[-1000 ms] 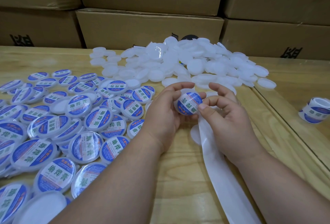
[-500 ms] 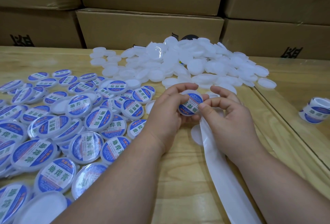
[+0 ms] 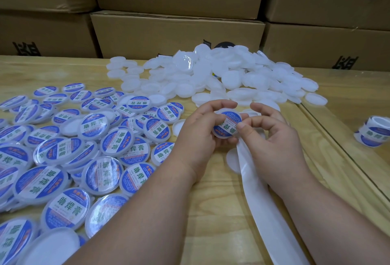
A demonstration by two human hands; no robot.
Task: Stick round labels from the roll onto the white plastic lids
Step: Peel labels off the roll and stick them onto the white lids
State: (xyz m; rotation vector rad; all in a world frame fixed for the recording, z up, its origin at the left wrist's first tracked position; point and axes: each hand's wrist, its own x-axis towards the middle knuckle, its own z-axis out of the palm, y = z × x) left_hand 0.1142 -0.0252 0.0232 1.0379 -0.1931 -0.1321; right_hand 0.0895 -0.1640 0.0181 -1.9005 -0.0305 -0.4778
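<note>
Label (image 3: 227,124) now flattened onto lid, tilted flatter than before; left fingers (image 3: 213,106) gripping rim, right thumb (image 3: 242,126) pressing; nearly stuck.

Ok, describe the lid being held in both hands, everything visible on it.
The held lid is a small round disc of translucent white plastic with a thin rim. A round blue label with a white band and green characters covers its face. It is raised above the wooden table and tilted toward the camera. The left hand grips it from the left, fingers curled over its top edge; the right hand presses a fingertip on the label's right edge.
</note>
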